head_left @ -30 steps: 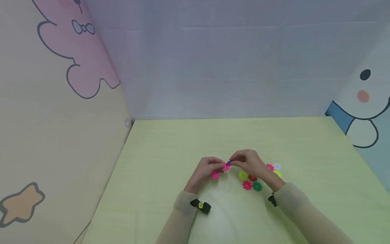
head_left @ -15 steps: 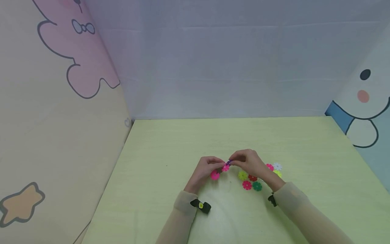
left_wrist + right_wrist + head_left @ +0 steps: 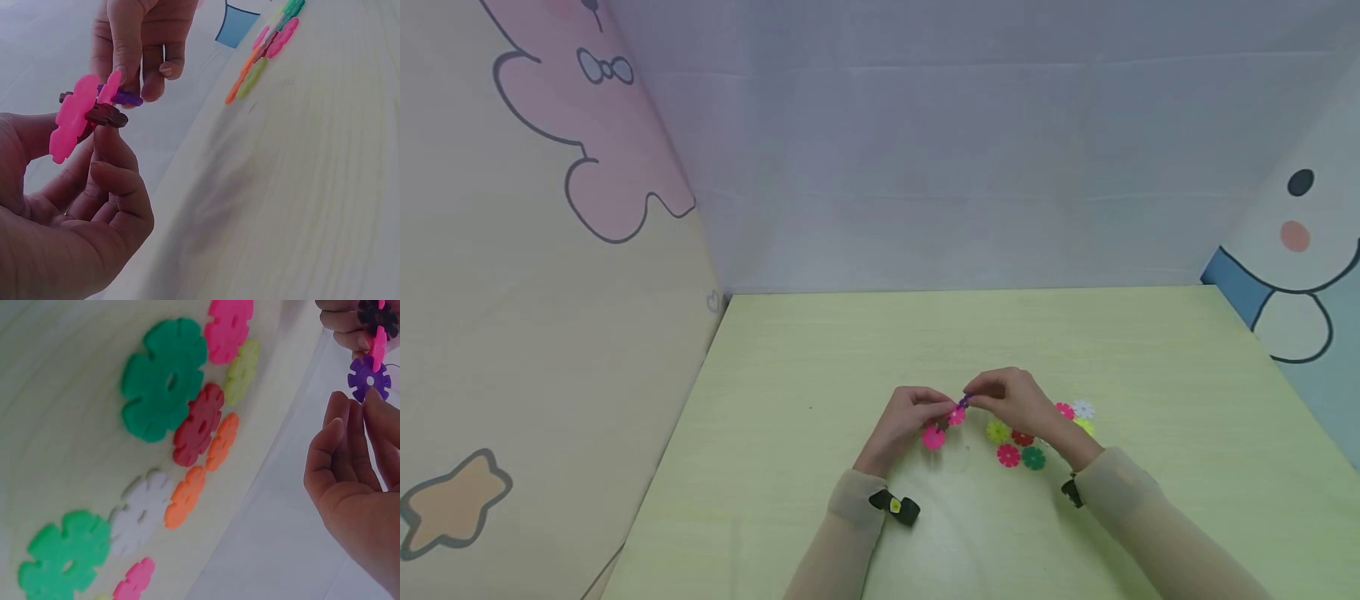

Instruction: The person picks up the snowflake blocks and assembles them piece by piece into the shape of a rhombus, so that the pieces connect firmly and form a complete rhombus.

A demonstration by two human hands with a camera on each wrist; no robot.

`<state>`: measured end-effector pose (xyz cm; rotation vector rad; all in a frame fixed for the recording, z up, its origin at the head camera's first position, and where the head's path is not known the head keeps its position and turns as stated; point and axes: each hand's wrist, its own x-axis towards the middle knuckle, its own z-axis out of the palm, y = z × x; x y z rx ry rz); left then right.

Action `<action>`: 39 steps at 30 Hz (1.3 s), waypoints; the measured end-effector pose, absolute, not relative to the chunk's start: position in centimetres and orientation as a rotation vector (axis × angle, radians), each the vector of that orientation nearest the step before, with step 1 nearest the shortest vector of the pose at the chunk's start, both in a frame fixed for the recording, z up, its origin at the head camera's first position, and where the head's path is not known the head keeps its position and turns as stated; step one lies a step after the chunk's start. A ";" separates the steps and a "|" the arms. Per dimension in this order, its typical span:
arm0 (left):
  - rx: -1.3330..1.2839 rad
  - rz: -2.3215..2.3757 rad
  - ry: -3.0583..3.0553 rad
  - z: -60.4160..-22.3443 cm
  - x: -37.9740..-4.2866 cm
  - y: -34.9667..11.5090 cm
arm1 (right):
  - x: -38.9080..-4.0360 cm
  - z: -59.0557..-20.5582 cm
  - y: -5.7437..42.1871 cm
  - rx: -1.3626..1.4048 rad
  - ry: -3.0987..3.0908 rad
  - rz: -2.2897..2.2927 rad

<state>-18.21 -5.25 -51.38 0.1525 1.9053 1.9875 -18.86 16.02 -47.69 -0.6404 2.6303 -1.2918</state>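
In the head view my left hand and right hand meet above the table. Between them is a short chain of slotted plastic snowflake discs. My left hand pinches the chain near its dark brown disc, which sits between a larger-looking pink disc and a second pink disc. With thumb and fingertips, my right hand grips the edge of a purple disc, which meets the second pink disc at a slot. How deep the slots interlock is hard to tell.
Loose discs lie flat on the pale table beside and under the right forearm: green, red, yellow, white, orange and pink. A curtain-like wall stands behind the table.
The chain's lower pink end has swung slightly down and to the right, away from the left palm. Both hands otherwise stay almost in place, and the loose discs have not moved.
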 end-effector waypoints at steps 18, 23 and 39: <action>0.073 1.982 1.909 -51.6 -18.4 -5.5 | -19.0 -47.3 21.9 -0.555 2.781 -1.047; 0.056 1.995 1.898 -51.6 -18.5 -5.4 | -19.1 -47.3 23.8 -0.430 2.809 -0.889; 0.100 2.075 1.843 -51.7 -18.4 -5.3 | -19.4 -47.6 28.5 -0.147 2.726 -0.651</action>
